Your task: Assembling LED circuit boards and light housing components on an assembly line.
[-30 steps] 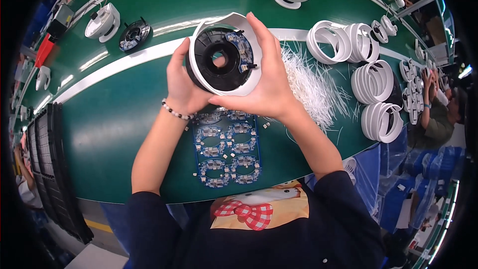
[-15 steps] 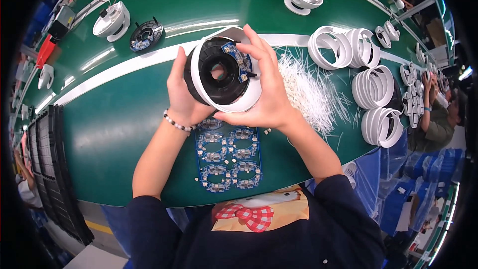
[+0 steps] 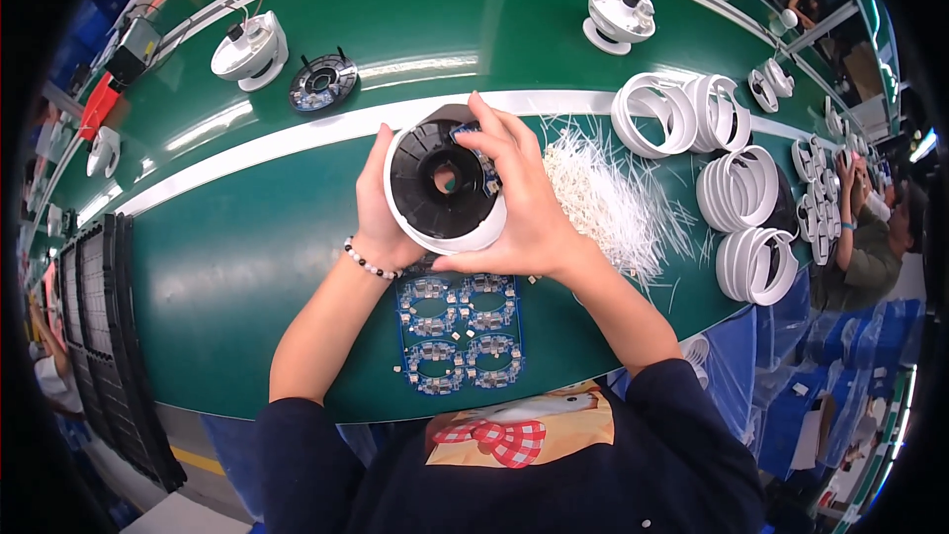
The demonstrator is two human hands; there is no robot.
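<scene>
Between my two hands I hold a white plastic ring housing (image 3: 474,239) with a black round disc (image 3: 420,193) inside it. The disc has a hole in its middle, and a blue circuit board (image 3: 492,176) shows at its right side, partly behind my fingers. My left hand (image 3: 384,213) is wrapped around the ring's left side, its thumb up along the edge. My right hand (image 3: 534,203) grips the right side, with fingers bent over the rim onto the board and the thumb underneath. Just below lies a panel of blue circuit boards (image 3: 460,336) with small white connectors.
A heap of white wire leads (image 3: 608,203) lies right of my hands. Beyond it stand stacked white rings (image 3: 736,188). Across a white rail, the green belt carries white fan-like units (image 3: 621,20) and a black disc (image 3: 323,82). Black trays (image 3: 99,336) stand left; another person (image 3: 870,227) sits right.
The black disc, tilted and sticking out at the ring's left before, now sits more evenly inside it. My hands are slightly lower in the picture. The units on the belt have shifted right.
</scene>
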